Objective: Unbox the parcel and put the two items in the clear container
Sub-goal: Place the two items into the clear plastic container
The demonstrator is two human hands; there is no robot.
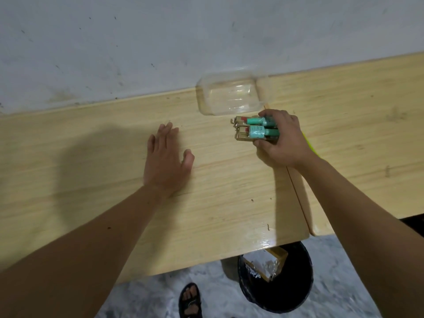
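1. Worktop [91,157]: light wood grain, two slabs butted together with a seam on my right side, back edge against a scuffed grey wall [114,42].
2. Black bin [286,294] on the floor under the worktop's near edge, with a torn cardboard box [268,265] and crumpled wrap inside it.
3. Clear container [229,92]: at the back of the worktop, against the wall, open top, nothing visible inside.
4. My left hand [166,157]: palm down, flat on bare worktop, well apart from the items. Fingers straight and loosely spread, holding nothing.
5. My right hand [282,138]: fingers curled over the top, thumb underneath, gripping the two items [257,128] together.
6. The items: two teal bottles lying side by side on brown card backings, red bits towards the card end. They sit just in front of the container's near edge, near it but not inside. Can't tell whether they touch the worktop or are lifted off it.
7. My sandalled foot [190,299] on the mottled floor, left of the bin.
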